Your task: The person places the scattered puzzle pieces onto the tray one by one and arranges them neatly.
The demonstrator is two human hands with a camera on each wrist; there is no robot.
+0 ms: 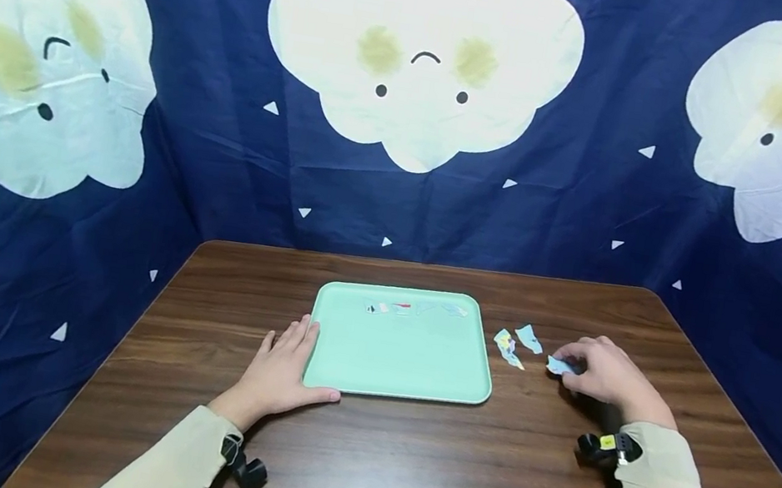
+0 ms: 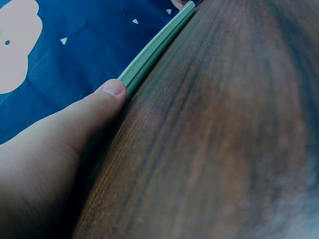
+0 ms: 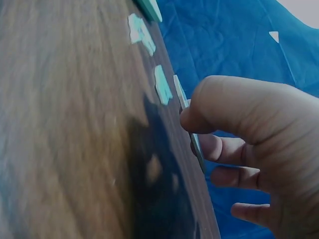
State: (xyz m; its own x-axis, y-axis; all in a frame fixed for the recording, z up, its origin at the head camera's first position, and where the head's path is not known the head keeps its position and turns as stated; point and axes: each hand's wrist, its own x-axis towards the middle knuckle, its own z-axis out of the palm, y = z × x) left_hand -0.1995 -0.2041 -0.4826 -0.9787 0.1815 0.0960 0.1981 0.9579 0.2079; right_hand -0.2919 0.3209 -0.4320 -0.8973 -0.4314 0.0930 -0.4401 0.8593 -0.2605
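My right hand [image 1: 606, 376] pinches a torn light-blue paper piece [image 1: 559, 366] between thumb and fingers, to the right of a mint-green tray [image 1: 400, 359]. The right wrist view shows this paper piece [image 3: 180, 89] edge-on, lifted off the table. Two more torn pieces lie between tray and hand: a patterned scrap [image 1: 508, 348] and a plain blue scrap [image 1: 529, 338]. At the tray's front left corner rests my left hand [image 1: 284, 371], fingers straight along the left side and thumb at the front edge. In the left wrist view the thumb tip touches the tray's rim [image 2: 149, 55].
Several small paper scraps [image 1: 389, 309] lie in a row along the tray's back side. The brown wood table [image 1: 433, 470] has rounded far corners. Behind it hangs a dark blue curtain [image 1: 210, 133] with cloud faces. A small black camera [image 1: 606, 449] is strapped to the right wrist.
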